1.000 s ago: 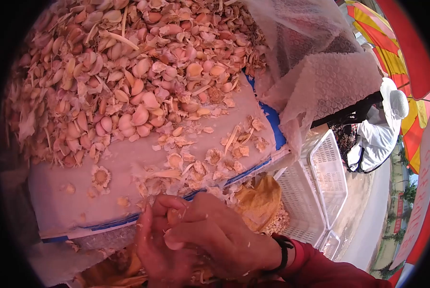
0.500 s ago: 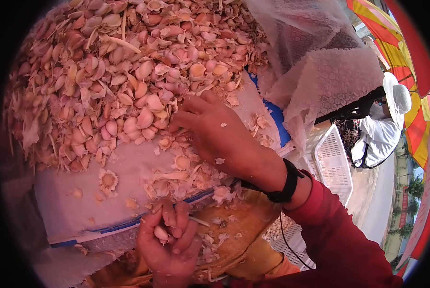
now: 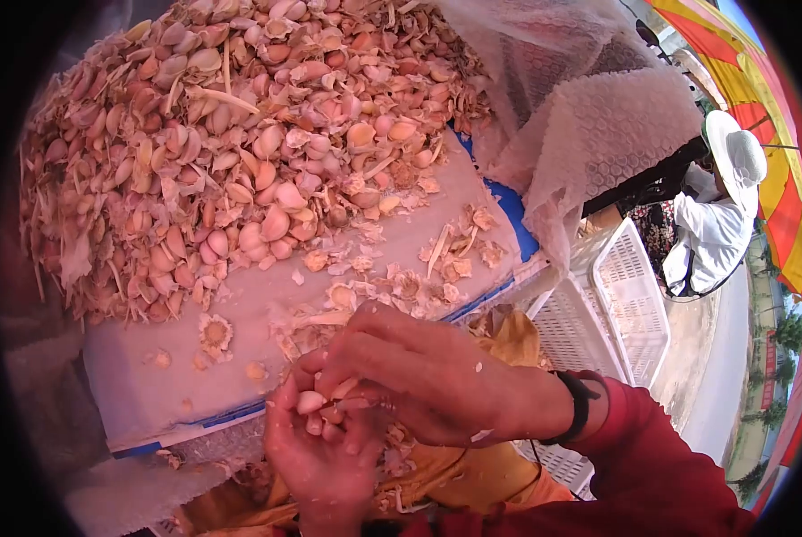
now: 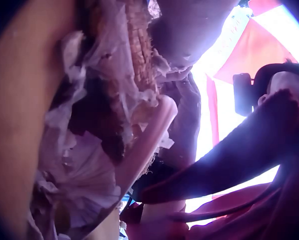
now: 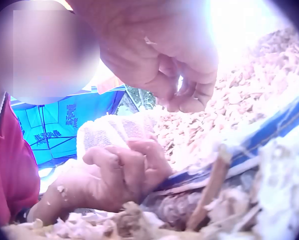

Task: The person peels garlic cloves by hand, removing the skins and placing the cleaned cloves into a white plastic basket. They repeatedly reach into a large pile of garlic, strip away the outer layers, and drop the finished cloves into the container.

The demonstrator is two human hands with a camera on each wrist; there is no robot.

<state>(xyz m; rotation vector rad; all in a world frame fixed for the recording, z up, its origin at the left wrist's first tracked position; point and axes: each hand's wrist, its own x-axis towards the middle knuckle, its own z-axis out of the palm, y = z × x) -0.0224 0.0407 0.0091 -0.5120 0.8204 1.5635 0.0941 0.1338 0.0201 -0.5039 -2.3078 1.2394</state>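
My left hand is cupped palm up at the front edge of the board, its fingers curled round several garlic cloves. Over it bends my right hand, thumb and fingertips pinching a pale garlic clove just above the left palm. The right wrist view shows the right hand above the left hand, fingertips pressed together. Beyond both hands lies a large heap of garlic cloves mixed with dry skins and stalks. Papery skins fill much of the left wrist view.
Loose skins and root ends are scattered on the pale board with its blue edge. White plastic crates stand at the right, below bubble wrap. A person in a white hat sits farther off. Orange cloth lies beneath my hands.
From beside the left hand, my right hand went out to the near edge of the heap, then came back over the left palm. The left hand stayed near the board's front edge.
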